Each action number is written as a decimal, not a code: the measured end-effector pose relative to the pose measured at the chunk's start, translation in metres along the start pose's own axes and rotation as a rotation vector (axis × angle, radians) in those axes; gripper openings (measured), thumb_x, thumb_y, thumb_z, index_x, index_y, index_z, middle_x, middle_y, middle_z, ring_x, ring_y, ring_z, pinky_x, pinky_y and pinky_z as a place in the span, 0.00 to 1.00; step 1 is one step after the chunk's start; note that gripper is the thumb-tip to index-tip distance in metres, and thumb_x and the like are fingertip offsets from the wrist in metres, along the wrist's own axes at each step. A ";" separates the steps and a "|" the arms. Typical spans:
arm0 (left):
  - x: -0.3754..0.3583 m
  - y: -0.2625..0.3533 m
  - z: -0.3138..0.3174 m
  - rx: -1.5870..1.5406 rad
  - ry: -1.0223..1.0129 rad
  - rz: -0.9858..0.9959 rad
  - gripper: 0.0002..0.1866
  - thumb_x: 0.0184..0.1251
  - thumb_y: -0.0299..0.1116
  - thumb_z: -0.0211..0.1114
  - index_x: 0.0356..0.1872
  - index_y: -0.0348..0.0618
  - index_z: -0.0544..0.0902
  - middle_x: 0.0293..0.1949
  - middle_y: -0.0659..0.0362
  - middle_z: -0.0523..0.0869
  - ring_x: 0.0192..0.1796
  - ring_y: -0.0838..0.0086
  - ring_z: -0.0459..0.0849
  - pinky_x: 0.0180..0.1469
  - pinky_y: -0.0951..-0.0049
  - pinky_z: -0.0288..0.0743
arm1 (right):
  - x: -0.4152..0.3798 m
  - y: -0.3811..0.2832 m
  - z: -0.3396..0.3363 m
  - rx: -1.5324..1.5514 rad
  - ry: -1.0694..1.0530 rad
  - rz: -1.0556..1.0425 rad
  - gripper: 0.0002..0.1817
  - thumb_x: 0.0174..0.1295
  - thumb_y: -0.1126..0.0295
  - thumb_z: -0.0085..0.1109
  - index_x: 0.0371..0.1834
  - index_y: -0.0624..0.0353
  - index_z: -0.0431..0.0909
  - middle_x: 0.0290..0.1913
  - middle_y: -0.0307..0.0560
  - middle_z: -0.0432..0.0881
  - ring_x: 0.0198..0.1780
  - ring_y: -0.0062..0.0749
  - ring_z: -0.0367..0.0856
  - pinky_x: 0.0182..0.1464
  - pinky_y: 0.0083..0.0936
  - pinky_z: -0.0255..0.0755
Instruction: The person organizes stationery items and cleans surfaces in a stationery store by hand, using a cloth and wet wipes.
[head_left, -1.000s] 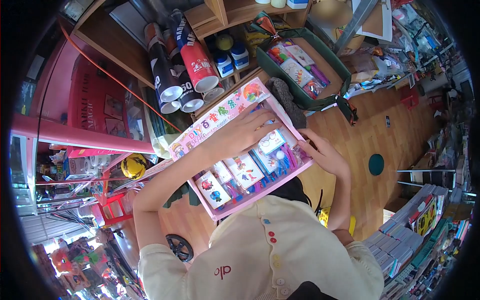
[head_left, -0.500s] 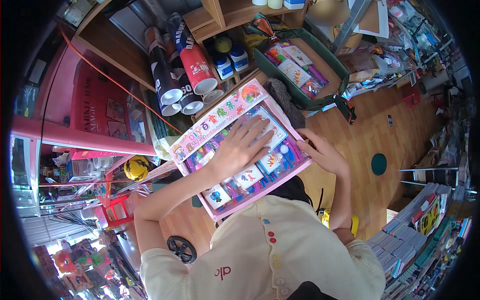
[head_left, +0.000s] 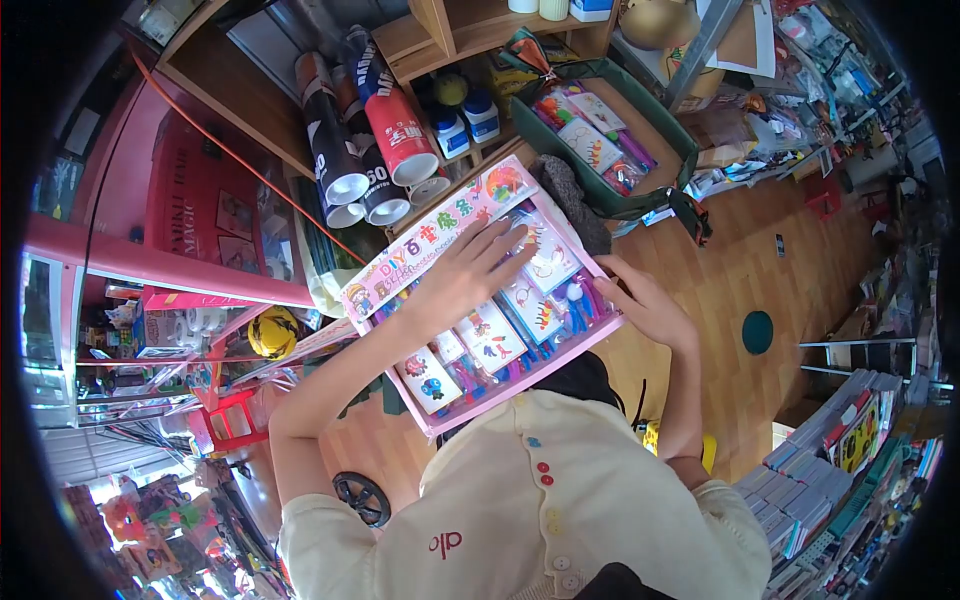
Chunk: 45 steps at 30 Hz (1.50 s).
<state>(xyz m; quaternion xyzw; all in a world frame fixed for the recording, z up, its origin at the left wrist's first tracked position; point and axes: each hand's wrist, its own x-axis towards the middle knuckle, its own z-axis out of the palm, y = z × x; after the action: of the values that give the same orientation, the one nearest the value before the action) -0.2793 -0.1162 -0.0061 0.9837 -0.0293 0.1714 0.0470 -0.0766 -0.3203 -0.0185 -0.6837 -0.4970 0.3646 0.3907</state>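
Note:
A pink display box (head_left: 572, 358) with a printed header panel (head_left: 440, 235) is held tilted in front of my body. Inside lie several clear packets of coloured craft pieces with white picture cards (head_left: 490, 338). My left hand (head_left: 462, 278) rests over the upper-left packets near the header, its fingers spread, hiding part of them. At the box's right end, my right hand (head_left: 648, 308) grips the side wall, fingers at the edge.
Beyond the box, a dark green open carton (head_left: 650, 190) holds similar packets. Badminton tubes (head_left: 395, 130) and blue-and-white bottles (head_left: 450, 133) stand by the wooden shelf. Stacked books (head_left: 825, 480) line the right. A yellow-and-black ball (head_left: 273, 332) sits at left.
My left hand has slid left and up toward the header, uncovering more of the cards. The lower-left cards have shifted and show more fully. My right hand stays on the box's edge.

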 end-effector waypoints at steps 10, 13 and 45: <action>0.000 -0.002 0.012 0.043 -0.023 -0.020 0.26 0.56 0.27 0.60 0.60 0.47 0.78 0.61 0.53 0.77 0.65 0.62 0.74 0.68 0.58 0.68 | 0.002 0.000 -0.001 -0.019 -0.015 0.019 0.21 0.73 0.57 0.48 0.58 0.62 0.72 0.43 0.58 0.81 0.44 0.42 0.81 0.48 0.32 0.71; 0.002 0.000 0.003 0.044 0.007 0.008 0.27 0.54 0.26 0.65 0.59 0.45 0.78 0.59 0.52 0.78 0.63 0.58 0.75 0.67 0.58 0.69 | 0.002 -0.002 -0.003 0.006 -0.033 0.027 0.21 0.74 0.56 0.48 0.58 0.62 0.72 0.43 0.58 0.81 0.44 0.43 0.81 0.48 0.32 0.71; 0.105 -0.039 -0.067 -0.174 0.296 0.194 0.28 0.52 0.17 0.61 0.60 0.36 0.77 0.61 0.48 0.79 0.64 0.53 0.77 0.65 0.57 0.71 | -0.006 0.016 -0.003 -0.111 0.040 -0.145 0.23 0.72 0.55 0.49 0.59 0.63 0.71 0.43 0.60 0.80 0.43 0.47 0.81 0.47 0.36 0.73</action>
<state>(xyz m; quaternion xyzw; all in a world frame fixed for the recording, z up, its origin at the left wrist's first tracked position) -0.2001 -0.0753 0.0893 0.9325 -0.1315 0.3145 0.1191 -0.0689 -0.3297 -0.0309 -0.6737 -0.5567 0.2933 0.3875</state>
